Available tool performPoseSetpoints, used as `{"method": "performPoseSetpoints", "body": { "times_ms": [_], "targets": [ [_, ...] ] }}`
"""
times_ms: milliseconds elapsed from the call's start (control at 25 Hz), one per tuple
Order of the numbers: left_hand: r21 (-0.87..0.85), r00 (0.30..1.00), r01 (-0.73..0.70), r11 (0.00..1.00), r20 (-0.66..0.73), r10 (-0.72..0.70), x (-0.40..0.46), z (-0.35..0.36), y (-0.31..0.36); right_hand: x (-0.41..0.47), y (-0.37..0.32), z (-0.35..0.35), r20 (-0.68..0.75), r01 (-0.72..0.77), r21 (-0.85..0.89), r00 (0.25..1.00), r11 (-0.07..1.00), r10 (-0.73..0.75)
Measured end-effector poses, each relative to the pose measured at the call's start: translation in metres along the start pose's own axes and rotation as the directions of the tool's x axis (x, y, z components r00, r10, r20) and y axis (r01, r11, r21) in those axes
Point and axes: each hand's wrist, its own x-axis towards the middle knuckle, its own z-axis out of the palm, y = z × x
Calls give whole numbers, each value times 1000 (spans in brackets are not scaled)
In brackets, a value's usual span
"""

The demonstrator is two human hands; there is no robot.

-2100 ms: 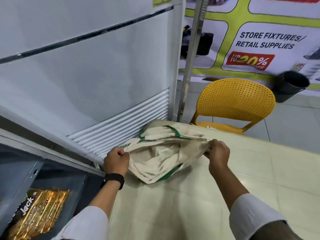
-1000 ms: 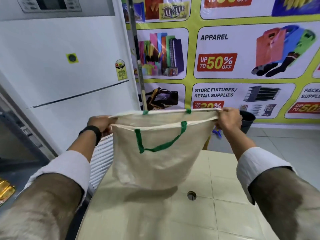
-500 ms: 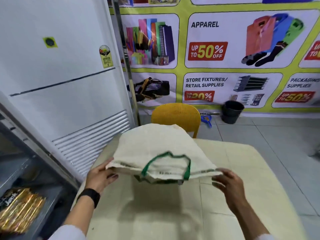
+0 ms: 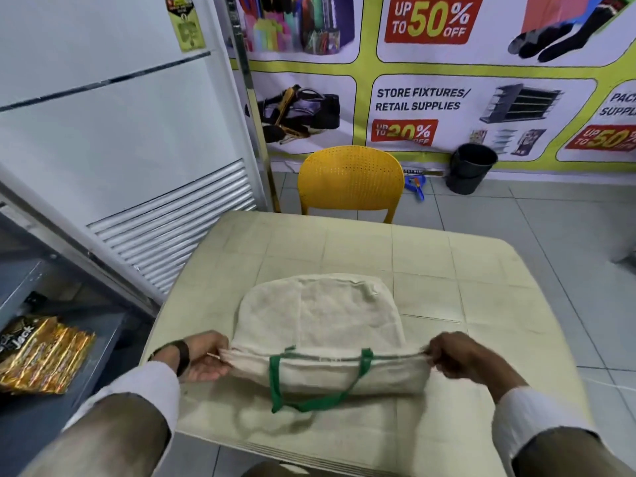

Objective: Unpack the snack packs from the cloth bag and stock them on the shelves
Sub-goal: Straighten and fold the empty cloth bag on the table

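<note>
The cream cloth bag (image 4: 320,318) with green handles lies flat and limp on the beige table (image 4: 481,304), its mouth toward me. My left hand (image 4: 203,358) pinches the left corner of the bag's rim. My right hand (image 4: 454,356) grips the right corner, and the rim is stretched between them. A green handle loop (image 4: 309,401) hangs over the near side. Gold snack packs (image 4: 41,356) lie on a grey shelf (image 4: 86,342) at the lower left. Nothing shows inside the bag.
A tall white unit (image 4: 120,149) with a slatted vent stands left of the table. A yellow chair (image 4: 351,180) sits behind the table, a black bin (image 4: 471,168) by the poster wall. Grey tiled floor lies to the right.
The bag was held up in the air by its rim a second ago, then lowered. It now lies flat on the table, closer to me, with both hands at the rim corners.
</note>
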Motion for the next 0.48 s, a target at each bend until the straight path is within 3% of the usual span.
{"method": "performPoseSetpoints", "body": {
  "times_ms": [160, 240, 320, 360, 440, 480],
  "targets": [
    [-173, 995, -89, 981, -68, 78, 26, -21, 78, 42, -92, 7, -70, 136, 347, 990, 928, -119],
    [-276, 977, -178, 944, -161, 137, 46, -21, 104, 57, -123, 21, -90, 195, 391, 981, 900, -174],
    [-229, 939, -249, 941, -295, 177, 71, -16, 107, 68, -133, 39, -178, 215, 225, 968, 950, -177],
    [-78, 920, -241, 967, -337, 202, 87, -13, 102, 76, -130, 49, -220, 192, 86, 961, 978, -170],
    [253, 927, -126, 959, -315, 204, 113, -4, 82, 92, -114, 72, -242, 126, -131, 958, 983, -155],
    [283, 942, -96, 954, -283, 178, 121, 3, 71, 99, -105, 82, -242, 102, -189, 959, 977, -147]
  ]
}}
